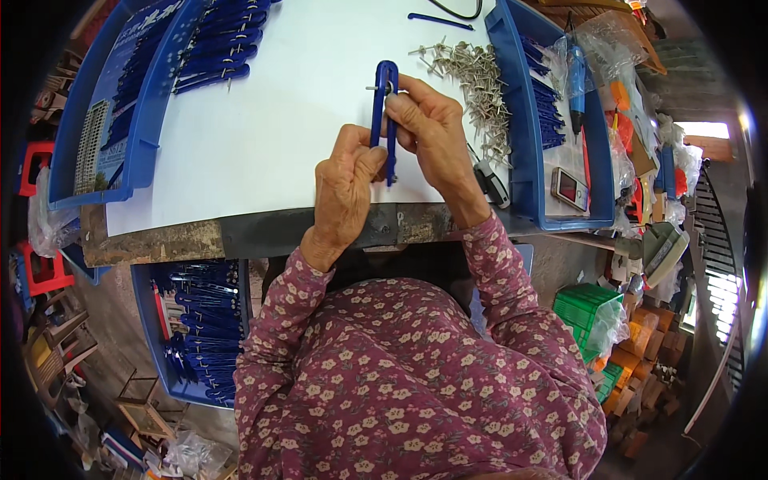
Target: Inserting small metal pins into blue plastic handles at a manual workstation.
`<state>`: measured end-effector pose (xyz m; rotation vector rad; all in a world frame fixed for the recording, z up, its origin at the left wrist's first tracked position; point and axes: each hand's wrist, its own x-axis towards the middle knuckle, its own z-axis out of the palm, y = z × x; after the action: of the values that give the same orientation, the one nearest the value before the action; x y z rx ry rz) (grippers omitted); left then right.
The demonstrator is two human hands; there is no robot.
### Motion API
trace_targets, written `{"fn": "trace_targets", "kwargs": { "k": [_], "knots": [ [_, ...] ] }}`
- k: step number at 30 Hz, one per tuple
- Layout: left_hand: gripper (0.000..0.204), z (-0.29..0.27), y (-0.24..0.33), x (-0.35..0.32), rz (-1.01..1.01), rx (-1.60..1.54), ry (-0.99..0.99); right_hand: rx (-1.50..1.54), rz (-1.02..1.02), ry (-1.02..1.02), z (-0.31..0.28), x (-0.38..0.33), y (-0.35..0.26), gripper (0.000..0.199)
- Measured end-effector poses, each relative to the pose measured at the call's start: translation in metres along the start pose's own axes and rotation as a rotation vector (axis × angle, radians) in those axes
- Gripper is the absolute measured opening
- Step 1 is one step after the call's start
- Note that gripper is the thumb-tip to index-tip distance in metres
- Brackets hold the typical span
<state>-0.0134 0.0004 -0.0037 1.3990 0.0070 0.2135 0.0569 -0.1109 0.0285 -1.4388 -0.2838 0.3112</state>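
Over the white work surface point(264, 152), both hands hold a narrow blue two-legged piece point(379, 100), its rounded top joined and its legs pointing toward me. A silvery metal pin sticks out from its left side near the top. My left hand point(344, 188) is closed with thumb and fingers pinching the lower part of the left leg. My right hand point(436, 132) pinches the upper part, its thumb on the face and its fingers behind. Just right of it lies a heap of small silvery metal pins point(472, 80) with wide heads.
Rows of blue pieces point(220, 48) lie at the far left beside a blue tray point(148, 120). A blue tray point(526, 160) on the right holds more pieces, a phone point(570, 190) and a blue electric screwdriver point(576, 80). Below the table edge is a full bin point(208, 336).
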Motion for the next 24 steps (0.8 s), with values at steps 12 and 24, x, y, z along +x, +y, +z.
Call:
{"fn": "trace_targets", "kwargs": {
  "k": [12,24],
  "knots": [
    [0.004,-0.021,0.007,0.006,0.287,0.677,0.043,-0.949,0.068,-0.263,-0.035,0.0,-0.037,0.048],
    [0.013,-0.036,0.03,0.01,-0.192,0.043,-0.232,-1.463,-0.846,-0.115,-0.045,0.004,-0.039,0.019]
  ]
}}
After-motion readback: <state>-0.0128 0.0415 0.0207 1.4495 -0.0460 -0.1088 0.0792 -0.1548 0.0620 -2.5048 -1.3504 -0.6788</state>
